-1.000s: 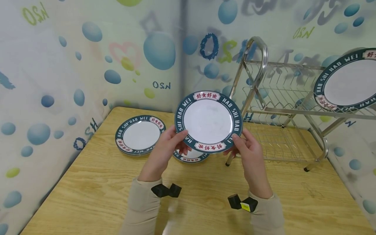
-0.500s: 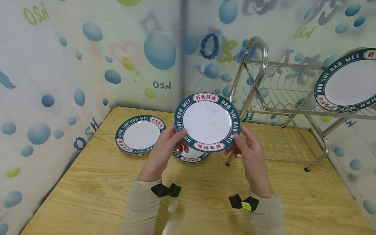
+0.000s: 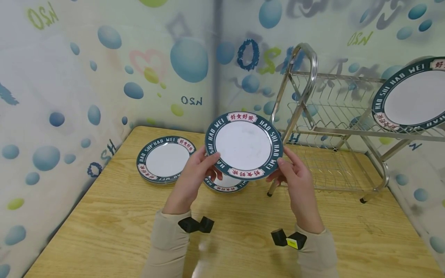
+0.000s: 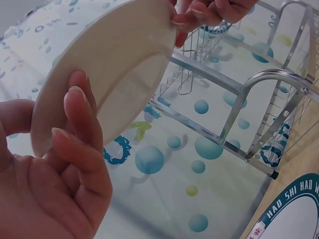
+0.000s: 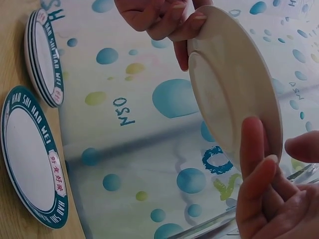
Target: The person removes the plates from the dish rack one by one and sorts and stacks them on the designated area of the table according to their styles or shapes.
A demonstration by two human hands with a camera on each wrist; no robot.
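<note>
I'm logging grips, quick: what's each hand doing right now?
Left hand: holding the raised plate by its left edge, thumb on top.
Right hand: holding the same plate by its right edge, thumb on top.

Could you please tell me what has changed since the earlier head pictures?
The held plate shifted slightly left in the head view, its upper edge dipping. The left hand and right hand keep their grip; the tabletop plates, metal rack and racked plate stayed put.
</note>
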